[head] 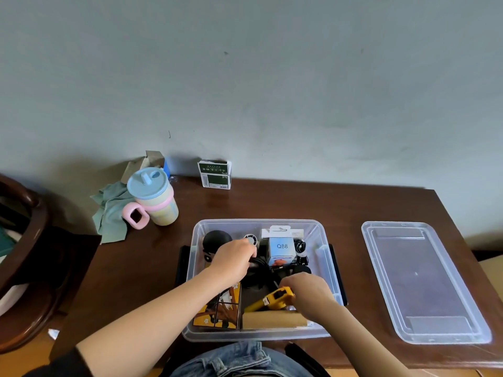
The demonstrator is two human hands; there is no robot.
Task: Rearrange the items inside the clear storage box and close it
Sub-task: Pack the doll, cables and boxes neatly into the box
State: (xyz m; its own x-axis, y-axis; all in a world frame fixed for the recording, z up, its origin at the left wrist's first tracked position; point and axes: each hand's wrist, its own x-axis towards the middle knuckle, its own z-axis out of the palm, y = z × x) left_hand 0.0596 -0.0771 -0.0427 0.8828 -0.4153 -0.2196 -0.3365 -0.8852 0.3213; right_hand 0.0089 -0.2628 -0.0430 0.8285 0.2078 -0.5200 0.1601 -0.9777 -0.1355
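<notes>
on the brown bench [272,202] i'm seeing the clear storage box [326,268] sitting open, lid [424,281] beside it; my left hand [234,259] is gripping black cables [261,268] inside, right hand [307,289] pinching a yellow tool [275,297].

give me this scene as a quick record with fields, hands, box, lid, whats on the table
left hand: left hand inside the box, fingers curled on a dark item; which one is unclear
right hand: right hand inside the box, gripping the yellow tool
box: clear storage box open on the brown table, holding a Q88 carton, black cables, a picture box, a cardboard tube
lid: clear lid flat on the table, right of the box
elsewhere: lidded cup, green cloth, green carton
</notes>
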